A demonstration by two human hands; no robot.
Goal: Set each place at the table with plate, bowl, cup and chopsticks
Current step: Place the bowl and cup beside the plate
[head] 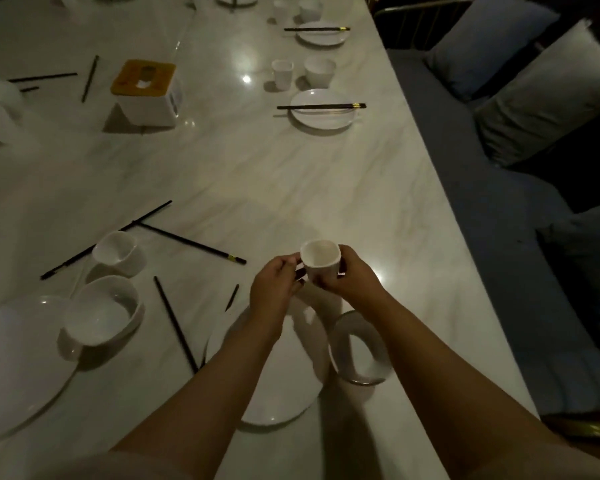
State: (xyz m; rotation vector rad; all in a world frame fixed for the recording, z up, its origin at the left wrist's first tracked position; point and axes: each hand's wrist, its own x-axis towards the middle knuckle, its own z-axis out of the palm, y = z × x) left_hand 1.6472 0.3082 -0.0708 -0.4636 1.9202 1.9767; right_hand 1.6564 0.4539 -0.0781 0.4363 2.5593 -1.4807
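Both hands hold a small white cup point(321, 263) lifted over the marble table point(291, 188), lower centre of frame. Left hand point(274, 289) pinches its handle side; right hand point(352, 277) wraps fingers round the body. Just below: white plate point(284, 386) w/ a white bowl point(359, 348) at its right edge. Lower left: loose black chopsticks point(191, 242), a tipped cup point(116, 252), another bowl point(101, 315), large plate point(18, 368). Upper right: set place w/ plate point(323, 109), chopsticks across it, cup and bowl behind. Upper left: tissue box point(146, 91), yellow top; its print is too blurred to read.
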